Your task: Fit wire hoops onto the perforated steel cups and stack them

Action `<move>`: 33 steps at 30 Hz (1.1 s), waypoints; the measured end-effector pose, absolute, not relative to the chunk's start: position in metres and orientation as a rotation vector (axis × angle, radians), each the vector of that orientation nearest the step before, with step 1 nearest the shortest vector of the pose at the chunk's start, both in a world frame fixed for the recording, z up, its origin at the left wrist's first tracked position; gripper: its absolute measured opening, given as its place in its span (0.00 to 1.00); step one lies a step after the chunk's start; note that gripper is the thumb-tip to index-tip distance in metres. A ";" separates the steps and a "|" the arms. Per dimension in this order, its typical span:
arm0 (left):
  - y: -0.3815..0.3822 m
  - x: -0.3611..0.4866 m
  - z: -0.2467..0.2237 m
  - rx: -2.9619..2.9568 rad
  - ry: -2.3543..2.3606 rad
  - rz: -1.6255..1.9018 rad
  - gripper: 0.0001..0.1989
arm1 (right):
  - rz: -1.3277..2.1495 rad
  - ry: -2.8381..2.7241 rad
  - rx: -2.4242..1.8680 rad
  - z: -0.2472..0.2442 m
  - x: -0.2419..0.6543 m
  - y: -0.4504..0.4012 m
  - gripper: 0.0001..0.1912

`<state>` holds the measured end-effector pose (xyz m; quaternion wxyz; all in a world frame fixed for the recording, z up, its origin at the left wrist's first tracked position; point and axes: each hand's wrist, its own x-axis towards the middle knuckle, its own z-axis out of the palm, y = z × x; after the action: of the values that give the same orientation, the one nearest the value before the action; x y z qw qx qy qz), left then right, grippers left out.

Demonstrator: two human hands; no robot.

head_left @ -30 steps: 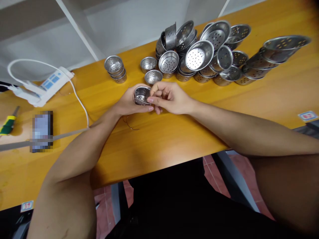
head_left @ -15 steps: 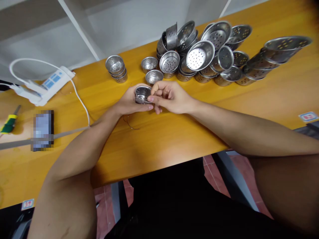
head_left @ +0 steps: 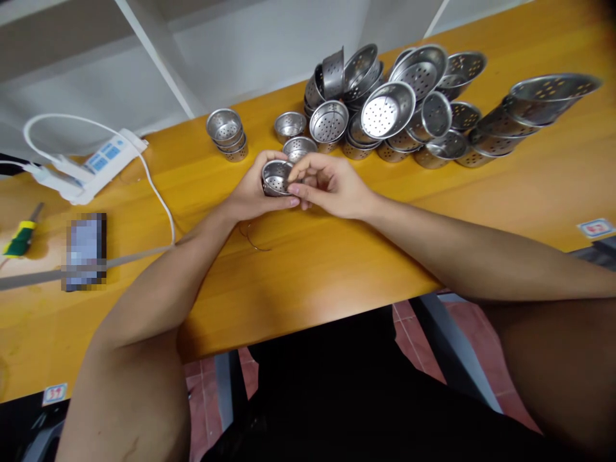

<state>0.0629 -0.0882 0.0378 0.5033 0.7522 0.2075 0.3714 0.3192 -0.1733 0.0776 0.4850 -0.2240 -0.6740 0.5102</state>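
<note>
My left hand is wrapped round a small perforated metal cup, holding it with the mouth tipped toward me. Over the cup's right rim, my right hand is pinched with thumb and fingertips together; whether it grips the rim or something thin is hidden. A thin curved wire lies on the table just below my left hand. Right behind my hands stand two more small perforated cups, the nearer one partly covered by my fingers.
Several perforated metal cups are heaped at the back, with a leaning stack to the right. A short stack stands left of them. Further left are a white power strip, a phone and a green-yellow screwdriver.
The held cup has tilted slightly more toward me, showing more of its perforated bottom. My right hand's fingers have shifted a little at the rim. The whole view has moved slightly.
</note>
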 end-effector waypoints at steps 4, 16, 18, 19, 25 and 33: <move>-0.071 0.066 0.021 1.819 0.577 0.996 0.60 | 0.975 -1.686 -0.813 0.072 0.323 -0.178 0.39; -0.061 0.066 0.011 1.863 0.614 1.139 0.64 | 0.408 -2.045 -0.950 0.075 0.348 -0.168 0.36; -0.062 0.066 0.014 1.855 0.666 1.125 0.66 | 0.363 -2.070 -0.941 0.075 0.348 -0.167 0.34; -0.063 0.066 0.016 1.850 0.682 1.124 0.66 | 0.345 -2.084 -0.942 0.074 0.348 -0.167 0.34; -0.064 0.068 0.018 1.849 0.710 1.117 0.66 | 0.270 -2.157 -0.979 0.068 0.349 -0.162 0.31; -0.063 0.070 0.015 1.871 0.657 1.137 0.67 | 0.250 -2.174 -0.978 0.061 0.351 -0.158 0.27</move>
<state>0.0701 -0.0629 0.0148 0.4150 0.7448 0.2614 0.4525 0.3507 -0.1576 0.0611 0.3636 -0.3802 -0.8449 0.0971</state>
